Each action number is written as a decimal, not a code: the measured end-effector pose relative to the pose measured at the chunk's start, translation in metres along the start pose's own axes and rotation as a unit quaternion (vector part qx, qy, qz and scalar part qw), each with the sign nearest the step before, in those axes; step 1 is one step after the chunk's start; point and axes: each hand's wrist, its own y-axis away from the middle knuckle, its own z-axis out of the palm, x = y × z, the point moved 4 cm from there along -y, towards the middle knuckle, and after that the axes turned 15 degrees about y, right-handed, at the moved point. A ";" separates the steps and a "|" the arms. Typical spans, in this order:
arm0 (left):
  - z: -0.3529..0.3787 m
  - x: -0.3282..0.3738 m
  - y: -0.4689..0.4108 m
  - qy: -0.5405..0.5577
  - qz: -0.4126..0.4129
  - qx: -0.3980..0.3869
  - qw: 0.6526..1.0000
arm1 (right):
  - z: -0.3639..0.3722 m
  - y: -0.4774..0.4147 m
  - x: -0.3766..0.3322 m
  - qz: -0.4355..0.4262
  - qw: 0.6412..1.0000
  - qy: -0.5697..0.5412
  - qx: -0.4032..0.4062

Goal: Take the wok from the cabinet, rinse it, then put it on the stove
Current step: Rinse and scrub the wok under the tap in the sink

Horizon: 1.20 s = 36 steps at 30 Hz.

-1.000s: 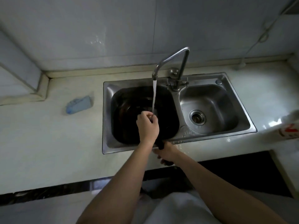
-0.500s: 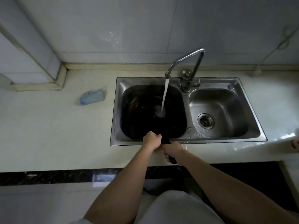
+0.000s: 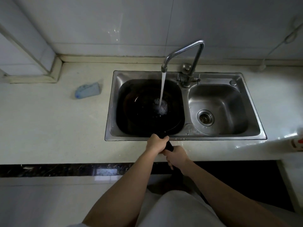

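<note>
A: Round black metal wok (image 3: 148,108) sits in the left basin of the steel double sink (image 3: 193,130), and water from the bent chrome tap (image 3: 183,51) strikes its bowl right of centre. Long black handle (image 3: 168,145) sticks out over the near rim.

B: Grip?

A: Left hand (image 3: 155,144) wrapped tight round the handle close to the pan; right hand (image 3: 176,155) closed round it further back. Both sets of fingers curled shut on the handle.

B: Risks, as you judge them?

A: Water pooling in the bowl adds weight far from the hands, so lifting it could twist the wrists or dump water over the pale counter (image 3: 49,128). That counter is already wet near the right hand, and the handle may be too, so a slip seems possible. The pan nearly fills the basin and could scrape the walls when tilted.

B: Obstacles?

A: The spout hangs right over the pan; raise it straight up and the rim may knock it. Right basin is bare apart from its drain (image 3: 205,117). Blue folded sponge or cloth (image 3: 87,90) lies well left. White container with red print (image 3: 297,143) stands at the right edge, possibly in the path. Stove not in view.
</note>
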 end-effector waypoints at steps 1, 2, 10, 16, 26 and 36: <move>0.001 -0.006 0.004 0.017 -0.004 0.007 1.000 | 0.001 0.005 0.005 -0.007 1.000 0.004 0.001; 0.003 -0.012 0.007 0.048 -0.016 0.007 0.999 | 0.003 0.008 0.010 -0.017 1.000 0.005 0.004; 0.038 -0.008 0.036 0.432 -0.205 -0.181 0.860 | 0.001 0.022 0.000 -0.051 0.997 -0.024 0.051; 0.042 -0.020 0.038 0.428 -0.213 -0.186 0.858 | 0.006 0.025 0.012 -0.051 0.995 0.043 0.070; 0.037 -0.023 0.032 0.435 -0.175 -0.200 0.860 | 0.012 0.025 0.010 -0.066 0.981 0.128 0.131; 0.029 -0.024 0.030 0.419 -0.126 -0.169 0.883 | 0.015 0.024 0.006 -0.078 0.973 0.173 0.132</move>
